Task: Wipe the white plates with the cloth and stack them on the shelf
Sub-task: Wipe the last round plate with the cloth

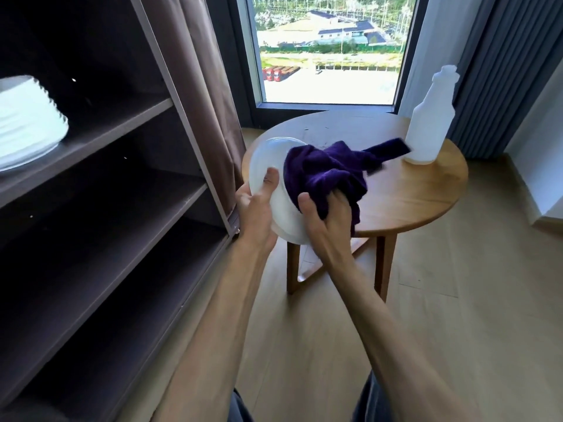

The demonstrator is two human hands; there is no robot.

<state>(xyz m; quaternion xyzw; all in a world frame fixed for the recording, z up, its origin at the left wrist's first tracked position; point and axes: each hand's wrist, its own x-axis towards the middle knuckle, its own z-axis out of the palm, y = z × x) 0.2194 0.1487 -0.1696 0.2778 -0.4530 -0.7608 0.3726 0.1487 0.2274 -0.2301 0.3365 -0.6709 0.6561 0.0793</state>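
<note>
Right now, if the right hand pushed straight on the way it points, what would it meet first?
The purple cloth that the right hand grips, pressed on the white plate in the left hand. Beyond, probably the round table; depth is unclear.

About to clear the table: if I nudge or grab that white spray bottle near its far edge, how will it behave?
The white spray bottle stands tall on a narrow base, so a push high up would probably tip it. Its plastic looks stiff and smooth, possibly slippery. I cannot tell how full it is. It stands near the rim of the round wooden table, so slide it gently.
</note>
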